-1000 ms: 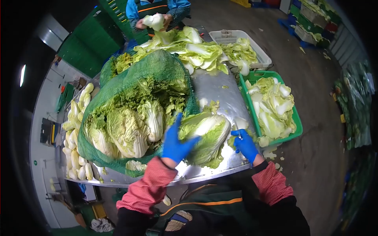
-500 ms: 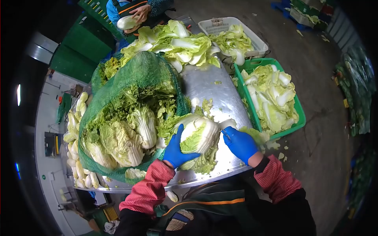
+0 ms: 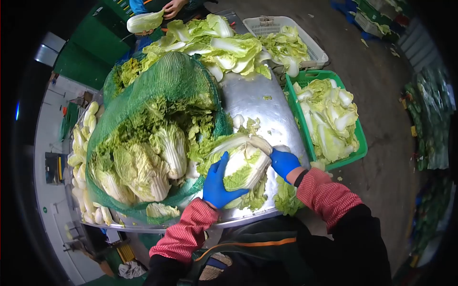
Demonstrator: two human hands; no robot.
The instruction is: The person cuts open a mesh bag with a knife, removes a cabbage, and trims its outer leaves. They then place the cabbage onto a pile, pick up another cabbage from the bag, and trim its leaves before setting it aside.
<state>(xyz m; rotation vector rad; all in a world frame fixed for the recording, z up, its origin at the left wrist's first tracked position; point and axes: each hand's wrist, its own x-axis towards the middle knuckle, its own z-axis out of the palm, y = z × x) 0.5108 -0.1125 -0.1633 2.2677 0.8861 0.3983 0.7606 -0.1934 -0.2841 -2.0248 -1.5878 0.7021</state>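
A napa cabbage (image 3: 245, 167) with white ribs and pale green leaves lies on the steel table in front of me. My left hand (image 3: 219, 186), in a blue glove, grips its near left side, thumb and fingers spread around it. At the stem end on the right, my right hand (image 3: 285, 164), also blue-gloved, is closed against the cabbage and an outer leaf there. What its fingers hold is hidden. Loose leaf (image 3: 287, 198) hangs near the table edge below the right hand. On the left, a green mesh bag (image 3: 160, 78) lies open with several whole cabbages (image 3: 143, 174) in it.
A green crate (image 3: 361, 138) of trimmed leaves stands right of the steel table (image 3: 250, 97), with a white crate (image 3: 253, 26) behind. Leaves (image 3: 234, 47) are heaped at the table's far end. A co-worker's hands (image 3: 172, 8) hold another cabbage (image 3: 144, 22). Peeled cabbages (image 3: 81, 176) lie at far left.
My right hand has moved in against the stem end, and the cabbage has tilted slightly. A loose leaf now shows below that hand. The co-worker's cabbage has shifted left and turned sideways.
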